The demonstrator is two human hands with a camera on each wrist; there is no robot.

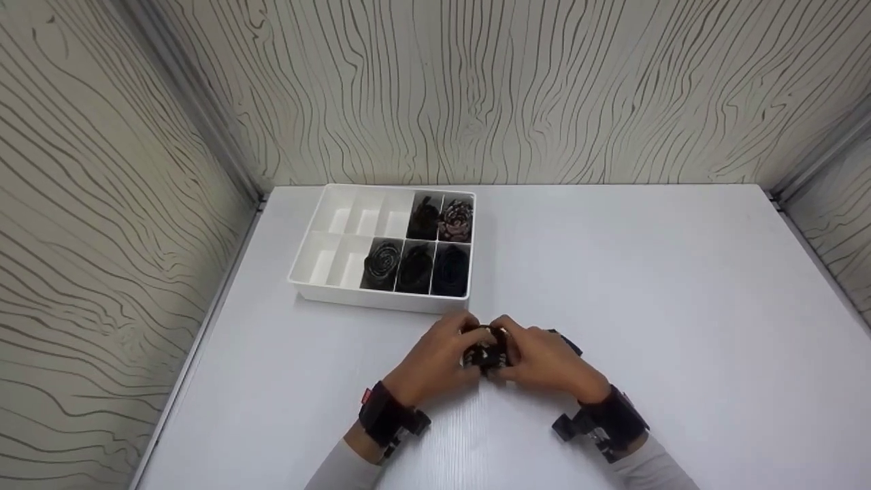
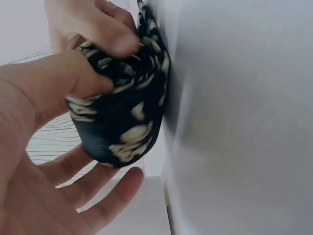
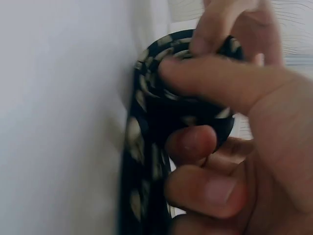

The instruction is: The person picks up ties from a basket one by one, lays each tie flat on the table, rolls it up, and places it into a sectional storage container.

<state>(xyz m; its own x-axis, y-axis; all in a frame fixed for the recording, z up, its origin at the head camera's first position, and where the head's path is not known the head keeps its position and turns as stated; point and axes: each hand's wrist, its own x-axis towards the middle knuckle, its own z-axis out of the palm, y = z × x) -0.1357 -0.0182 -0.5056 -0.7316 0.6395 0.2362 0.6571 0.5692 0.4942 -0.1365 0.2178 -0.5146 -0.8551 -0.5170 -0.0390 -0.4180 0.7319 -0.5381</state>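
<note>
A dark necktie with a cream pattern, wound into a thick roll, stands on its edge at the table between both hands. My left hand grips the roll from the left; in the left wrist view its thumb presses the coiled top, while the lower fingers spread beneath the patterned side. From the right, my right hand holds the same roll, thumb over the coil and fingers curled against its side. A loose tail of the necktie runs out along the table past the right hand, partly hidden by it in the head view.
A white divided box stands just beyond the hands, to the left. Its right-hand compartments hold several dark rolls, including a pinkish patterned roll and a grey-striped roll. Wood-grain panels enclose the white table.
</note>
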